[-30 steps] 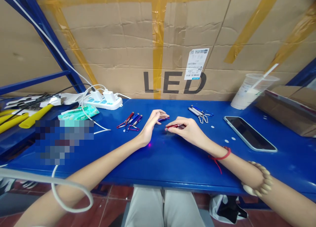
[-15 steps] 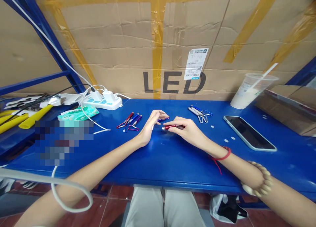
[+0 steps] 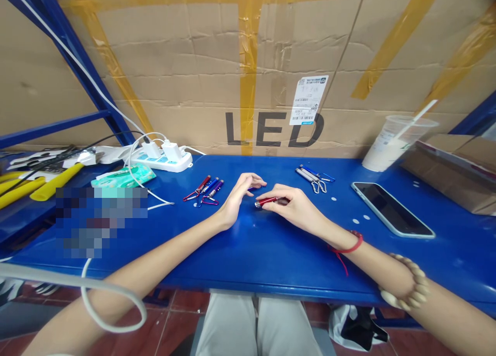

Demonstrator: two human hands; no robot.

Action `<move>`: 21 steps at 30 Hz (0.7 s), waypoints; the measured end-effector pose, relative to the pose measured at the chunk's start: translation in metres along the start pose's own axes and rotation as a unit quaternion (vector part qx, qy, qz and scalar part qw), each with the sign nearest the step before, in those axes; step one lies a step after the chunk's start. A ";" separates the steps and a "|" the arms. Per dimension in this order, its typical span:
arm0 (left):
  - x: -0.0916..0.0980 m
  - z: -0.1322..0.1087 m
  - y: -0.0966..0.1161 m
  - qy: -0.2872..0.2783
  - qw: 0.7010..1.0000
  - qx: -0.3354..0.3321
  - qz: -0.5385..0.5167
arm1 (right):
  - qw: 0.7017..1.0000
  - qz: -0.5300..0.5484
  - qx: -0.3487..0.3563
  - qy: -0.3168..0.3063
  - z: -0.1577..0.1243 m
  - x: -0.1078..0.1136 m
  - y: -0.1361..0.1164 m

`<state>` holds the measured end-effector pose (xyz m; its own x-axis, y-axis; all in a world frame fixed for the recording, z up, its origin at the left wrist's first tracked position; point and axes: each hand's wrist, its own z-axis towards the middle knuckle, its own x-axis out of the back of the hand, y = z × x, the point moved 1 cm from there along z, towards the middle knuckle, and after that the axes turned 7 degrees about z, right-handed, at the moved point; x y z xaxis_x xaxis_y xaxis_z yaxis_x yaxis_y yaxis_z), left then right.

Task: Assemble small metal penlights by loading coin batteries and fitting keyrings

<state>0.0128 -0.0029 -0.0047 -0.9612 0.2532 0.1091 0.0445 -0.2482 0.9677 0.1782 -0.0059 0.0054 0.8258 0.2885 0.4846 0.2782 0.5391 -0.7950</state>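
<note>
A small red metal flashlight (image 3: 266, 202) is pinched between the fingers of my right hand (image 3: 297, 207), its silver end pointing left. My left hand (image 3: 235, 201) rests on its edge on the table just to the left, fingers curved but apart. Behind the left fingers lies a blue-purple flashlight (image 3: 253, 188), partly hidden; I see no grip on it. Left of my left hand, red, blue and purple flashlights (image 3: 212, 186) with carabiner clips lie side by side. Silver and blue ones (image 3: 309, 176) lie beyond my right hand.
On the blue table (image 3: 279, 263) are a phone (image 3: 393, 210), a plastic cup (image 3: 383, 146) and a cardboard box (image 3: 449, 175) at right. A white power strip (image 3: 166, 162), green packet (image 3: 124, 177) and cables lie at left. A large carton (image 3: 186, 77) stands behind.
The fingers of my right hand have shifted slightly around the red flashlight, with the index finger now lifted a little above it. My left hand has hardly moved.
</note>
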 end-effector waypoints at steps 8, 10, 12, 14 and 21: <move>0.000 0.001 -0.002 0.002 1.000 -0.001 -0.005 | 1.000 0.003 0.008 -0.004 0.000 0.002 -0.001; -0.001 0.000 -0.002 0.002 1.000 0.000 -0.005 | 1.000 -0.001 0.007 0.001 0.000 0.002 0.000; -0.001 0.000 -0.002 0.002 1.000 -0.003 -0.003 | 1.000 -0.007 0.007 0.000 0.000 0.001 0.000; -0.001 0.000 -0.001 0.002 1.000 -0.005 0.000 | 1.000 -0.013 0.006 -0.002 0.000 0.001 0.001; -0.001 0.000 0.000 0.003 1.000 -0.007 0.010 | 1.000 0.008 -0.011 -0.003 0.001 -0.001 0.001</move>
<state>0.0136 -0.0035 -0.0049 -0.9620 0.2416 0.1269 0.0601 -0.2659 0.9621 0.1776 -0.0048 0.0043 0.8273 0.3017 0.4739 0.2760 0.5163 -0.8107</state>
